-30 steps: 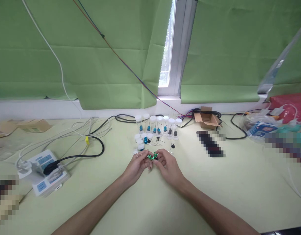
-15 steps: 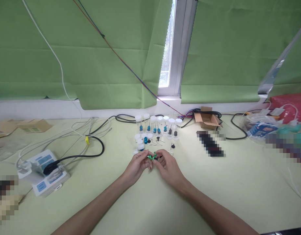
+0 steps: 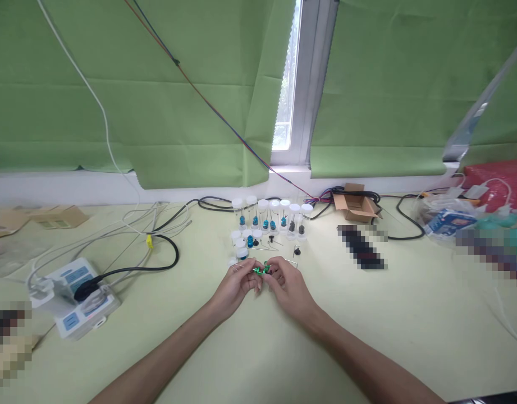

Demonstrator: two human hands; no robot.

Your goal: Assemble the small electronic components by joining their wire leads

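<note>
Above the table, my left hand and my right hand meet with fingertips pinched. Between them is a small shiny green metal part, gripped from both sides; the fingers cover much of it. A thin metal rod sticks out on the left side of my left hand. Beyond my right hand, the bent end of an L-shaped metal rod shows; I cannot tell whether it is held. Just past the fingers lie a blue metal part, a small black part and several white-capped containers.
Clear tubes with white caps stand in a row behind, holding blue or dark parts. An open cardboard box is at the back right. A power strip and tangled cables occupy the left. Plastic bags lie at far right.
The green part has turned slightly between my fingertips, and less of the dark piece beside it shows. Both hands stay in nearly the same place.
</note>
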